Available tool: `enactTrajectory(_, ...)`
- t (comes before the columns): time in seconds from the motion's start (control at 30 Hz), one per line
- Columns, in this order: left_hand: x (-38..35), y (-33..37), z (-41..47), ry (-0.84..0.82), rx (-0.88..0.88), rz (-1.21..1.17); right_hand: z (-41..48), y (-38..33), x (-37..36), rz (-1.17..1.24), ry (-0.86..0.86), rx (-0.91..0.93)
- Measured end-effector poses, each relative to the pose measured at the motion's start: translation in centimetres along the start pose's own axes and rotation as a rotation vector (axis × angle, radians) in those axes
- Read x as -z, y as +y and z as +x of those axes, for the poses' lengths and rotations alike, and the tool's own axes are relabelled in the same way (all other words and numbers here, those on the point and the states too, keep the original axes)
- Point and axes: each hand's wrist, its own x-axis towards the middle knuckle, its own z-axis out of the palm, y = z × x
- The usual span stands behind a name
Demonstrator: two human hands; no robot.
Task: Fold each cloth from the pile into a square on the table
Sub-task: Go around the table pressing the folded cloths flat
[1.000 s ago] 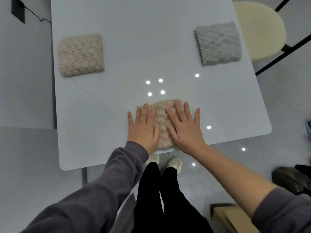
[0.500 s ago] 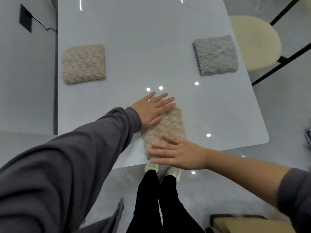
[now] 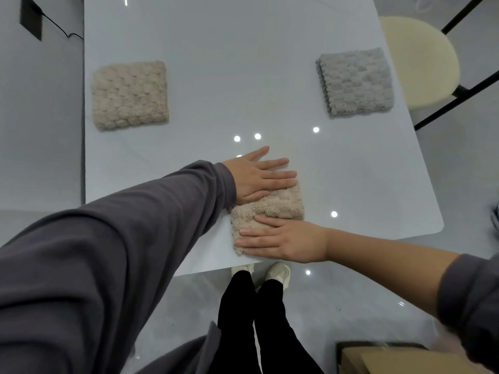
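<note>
Change: a second ago your palms lay side by side on the near beige cloth (image 3: 275,209), fingers pointing away. They have since turned crosswise and have barely moved in the last half second.
Left hand: your left hand (image 3: 259,175) lies flat with straight fingers pointing right. It presses the cloth's far edge and grasps nothing.
Right hand: your right hand (image 3: 283,240) is also flat, fingers pointing left along the cloth's near edge. It is not clenched.
Cloth: it sits by the near edge of the table (image 3: 229,63), with only its middle strip showing between your palms.
Meaning: the folding looks finished, and you seem to be squaring the edges before letting go.
Others: the folded beige square (image 3: 129,95) lies far left and the folded grey square (image 3: 355,82) far right, well apart.
</note>
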Motion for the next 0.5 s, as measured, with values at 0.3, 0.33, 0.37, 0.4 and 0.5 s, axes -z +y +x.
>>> enactTrajectory(0.3, 1.3, 4.3, -4.0, 0.239, 0.577, -0.113, -1.2, -2.1, 2.0, 0.095, 0.212, -0.447)
enactTrajectory(0.33, 1.4, 6.0, -4.8, 0.272, 0.667, -0.135, -1.4, -2.1, 2.2, 0.102, 0.227, -0.579)
enactTrajectory(0.37, 1.3, 7.8, -5.2, 0.291, 0.744, -0.15, -1.2, -2.0, 2.1, 0.115, 0.235, -0.718)
enactTrajectory(0.4, 1.1, 9.7, -5.2, 0.291, 0.809, -0.157, -0.8, -2.0, 2.1, 0.135, 0.228, -0.848)
enactTrajectory(0.5, -0.3, 13.4, -3.4, 0.228, 0.92, -0.174, 0.8, -1.9, 1.3, 0.141, 0.17, -1.044)
